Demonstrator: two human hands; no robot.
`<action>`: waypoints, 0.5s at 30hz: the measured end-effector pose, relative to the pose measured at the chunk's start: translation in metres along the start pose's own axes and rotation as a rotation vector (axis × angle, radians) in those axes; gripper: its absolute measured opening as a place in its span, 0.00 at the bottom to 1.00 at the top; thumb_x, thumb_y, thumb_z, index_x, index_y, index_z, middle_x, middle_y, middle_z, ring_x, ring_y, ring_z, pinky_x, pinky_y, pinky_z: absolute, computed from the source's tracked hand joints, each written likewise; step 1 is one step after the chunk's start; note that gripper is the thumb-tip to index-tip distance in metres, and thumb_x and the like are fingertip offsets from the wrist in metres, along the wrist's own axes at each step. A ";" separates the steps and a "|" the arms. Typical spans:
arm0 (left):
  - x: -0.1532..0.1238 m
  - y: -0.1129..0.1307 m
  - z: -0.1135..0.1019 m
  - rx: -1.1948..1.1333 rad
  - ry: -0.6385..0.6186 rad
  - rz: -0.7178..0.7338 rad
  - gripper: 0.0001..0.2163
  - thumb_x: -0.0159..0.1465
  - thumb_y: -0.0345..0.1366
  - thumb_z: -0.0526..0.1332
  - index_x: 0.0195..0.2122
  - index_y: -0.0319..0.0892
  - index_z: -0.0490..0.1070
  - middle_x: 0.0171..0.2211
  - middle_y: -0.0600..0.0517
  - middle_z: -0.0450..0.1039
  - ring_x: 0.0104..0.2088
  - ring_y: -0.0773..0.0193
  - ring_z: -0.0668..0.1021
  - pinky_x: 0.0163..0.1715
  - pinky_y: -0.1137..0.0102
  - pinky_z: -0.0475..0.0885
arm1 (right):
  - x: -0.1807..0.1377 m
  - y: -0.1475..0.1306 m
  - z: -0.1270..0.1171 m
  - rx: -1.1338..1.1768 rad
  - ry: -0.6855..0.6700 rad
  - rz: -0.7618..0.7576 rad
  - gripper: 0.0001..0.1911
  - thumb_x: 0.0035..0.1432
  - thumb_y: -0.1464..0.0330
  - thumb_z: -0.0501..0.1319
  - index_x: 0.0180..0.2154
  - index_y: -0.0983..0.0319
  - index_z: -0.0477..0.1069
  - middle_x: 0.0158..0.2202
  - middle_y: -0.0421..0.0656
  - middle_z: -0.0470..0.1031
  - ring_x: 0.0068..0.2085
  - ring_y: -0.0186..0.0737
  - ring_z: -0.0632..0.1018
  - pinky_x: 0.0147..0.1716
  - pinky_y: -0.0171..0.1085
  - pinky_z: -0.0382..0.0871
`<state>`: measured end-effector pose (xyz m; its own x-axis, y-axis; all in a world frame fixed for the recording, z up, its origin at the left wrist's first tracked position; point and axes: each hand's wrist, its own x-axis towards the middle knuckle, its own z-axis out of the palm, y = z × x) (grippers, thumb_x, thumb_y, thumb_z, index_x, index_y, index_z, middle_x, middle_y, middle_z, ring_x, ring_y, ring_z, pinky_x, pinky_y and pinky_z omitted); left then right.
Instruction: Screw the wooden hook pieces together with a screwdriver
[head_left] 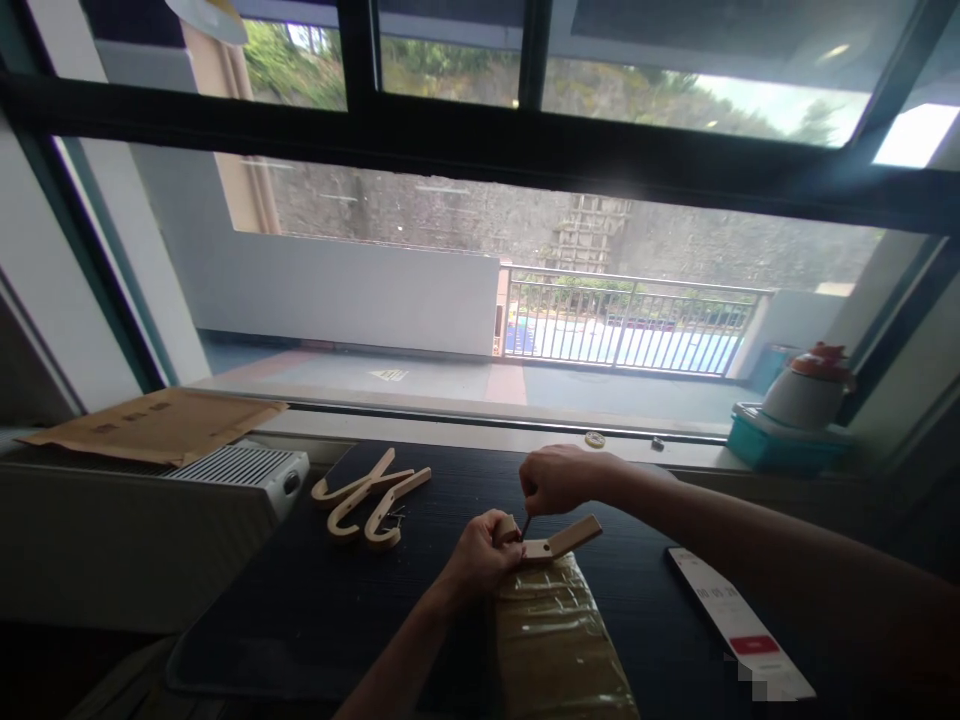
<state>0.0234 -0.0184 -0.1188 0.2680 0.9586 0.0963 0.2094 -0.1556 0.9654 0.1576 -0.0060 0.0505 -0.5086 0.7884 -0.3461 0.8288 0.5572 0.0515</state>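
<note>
My left hand [482, 556] is closed around one end of a light wooden hook-shaped piece [561, 541], which rests on top of a brown tape-wrapped package [555, 640]. Just above it, my right hand [555, 478] pinches a small dark tool [526, 526] whose tip points down at the piece beside my left fingers. Three more wooden hook pieces [369, 498] lie in a loose pile on the dark table [315, 610] to the left.
A phone with a lit screen [739, 622] lies on the table at the right. A white radiator [142, 520] with cardboard [161, 425] on it stands left. On the window sill sit a teal box [784, 445] with a white container and two small parts [595, 439].
</note>
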 end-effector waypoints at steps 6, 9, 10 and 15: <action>0.000 0.007 -0.001 0.030 0.005 -0.033 0.07 0.48 0.34 0.63 0.26 0.39 0.67 0.20 0.59 0.63 0.23 0.69 0.66 0.24 0.74 0.62 | 0.004 -0.006 -0.002 -0.108 -0.002 -0.079 0.15 0.48 0.65 0.61 0.39 0.64 0.75 0.36 0.45 0.76 0.36 0.40 0.73 0.28 0.34 0.61; 0.002 0.007 -0.002 0.047 0.003 -0.028 0.07 0.47 0.34 0.63 0.25 0.39 0.67 0.19 0.59 0.63 0.22 0.70 0.65 0.23 0.74 0.61 | 0.008 -0.007 0.000 -0.112 0.008 -0.100 0.15 0.47 0.65 0.61 0.37 0.65 0.76 0.35 0.46 0.76 0.35 0.39 0.73 0.28 0.34 0.61; 0.003 0.007 -0.002 0.053 -0.001 -0.029 0.07 0.47 0.34 0.63 0.25 0.39 0.67 0.19 0.59 0.63 0.22 0.70 0.65 0.23 0.74 0.61 | 0.010 -0.006 0.001 -0.094 0.008 -0.088 0.15 0.47 0.64 0.61 0.37 0.65 0.76 0.35 0.46 0.76 0.34 0.39 0.73 0.28 0.34 0.61; 0.006 0.013 -0.004 0.092 -0.043 -0.041 0.07 0.46 0.33 0.64 0.25 0.38 0.68 0.20 0.58 0.64 0.23 0.69 0.66 0.24 0.73 0.62 | 0.012 0.001 0.002 0.006 -0.021 0.025 0.19 0.48 0.59 0.60 0.38 0.65 0.75 0.33 0.45 0.75 0.31 0.39 0.72 0.24 0.33 0.61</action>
<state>0.0239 -0.0133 -0.1041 0.2970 0.9538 0.0444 0.3062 -0.1391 0.9417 0.1527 0.0029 0.0443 -0.4824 0.7967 -0.3642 0.8428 0.5354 0.0548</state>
